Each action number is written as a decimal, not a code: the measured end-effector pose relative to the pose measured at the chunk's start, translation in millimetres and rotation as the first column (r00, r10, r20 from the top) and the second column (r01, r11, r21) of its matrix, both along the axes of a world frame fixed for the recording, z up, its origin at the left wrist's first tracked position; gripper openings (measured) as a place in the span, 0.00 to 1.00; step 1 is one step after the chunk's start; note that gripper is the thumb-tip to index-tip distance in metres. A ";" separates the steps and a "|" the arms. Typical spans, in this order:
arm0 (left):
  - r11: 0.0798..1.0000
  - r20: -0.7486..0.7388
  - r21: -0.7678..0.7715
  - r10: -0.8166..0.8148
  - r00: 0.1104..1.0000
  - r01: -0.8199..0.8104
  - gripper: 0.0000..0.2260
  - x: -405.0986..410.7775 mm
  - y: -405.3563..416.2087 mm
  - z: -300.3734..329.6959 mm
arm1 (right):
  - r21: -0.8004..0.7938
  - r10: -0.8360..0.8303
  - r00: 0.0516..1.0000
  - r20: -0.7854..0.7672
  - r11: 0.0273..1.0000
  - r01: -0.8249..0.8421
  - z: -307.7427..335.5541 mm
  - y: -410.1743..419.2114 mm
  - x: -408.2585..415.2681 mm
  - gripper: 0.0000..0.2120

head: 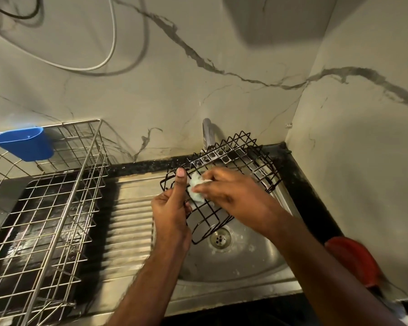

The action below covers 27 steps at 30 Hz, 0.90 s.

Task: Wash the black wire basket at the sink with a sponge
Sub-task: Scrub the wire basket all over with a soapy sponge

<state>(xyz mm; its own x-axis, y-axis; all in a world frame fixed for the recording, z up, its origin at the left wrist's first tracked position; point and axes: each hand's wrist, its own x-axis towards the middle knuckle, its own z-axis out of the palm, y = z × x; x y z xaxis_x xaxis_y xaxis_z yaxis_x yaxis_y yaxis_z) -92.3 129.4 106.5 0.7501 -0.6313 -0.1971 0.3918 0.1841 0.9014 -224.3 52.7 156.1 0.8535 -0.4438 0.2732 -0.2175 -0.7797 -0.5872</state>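
Left hand [169,209] gripped the black wire basket [222,182] at its near-left edge, thumb up along the wires. Right hand [229,190] pinched a pale sponge [194,187] against the mesh. Basket was tilted over the steel sink [233,262], below the tap [207,132]; silver dish rack [45,208] stood to the left.

Sponge [196,189] mostly under right-hand fingers [207,188]; red object [353,260] behind forearm, blurred, unidentifiable.

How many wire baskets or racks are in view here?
2. The black wire basket is over the sink bowl, held by the left hand while the right hand scrubs it. The steel dish rack stands left of it.
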 end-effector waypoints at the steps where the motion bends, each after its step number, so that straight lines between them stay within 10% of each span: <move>1: 1.000 -0.008 0.004 0.002 1.000 -0.002 0.23 0.5 0.5 0.0 | -0.013 -0.010 0.999 -0.039 1.000 0.010 1.0 -5.4 -2.9 0.15; 10: 0.999 -0.005 0.045 0.016 1.000 -0.016 0.25 2.8 5.5 1.3 | -0.059 -0.476 0.879 0.032 0.877 0.477 -10.7 -80.8 -45.4 0.11; 20: 0.999 -0.034 -0.033 0.042 0.999 -0.043 0.25 -10.6 -5.9 6.5 | -0.049 0.056 0.985 -0.162 0.997 -0.065 8.0 12.9 10.0 0.17; 27: 0.997 -0.119 0.047 0.071 0.990 -0.066 0.19 1.7 0.7 -4.7 | -0.057 -0.178 0.971 -0.160 0.984 0.171 -0.5 -43.7 -36.7 0.14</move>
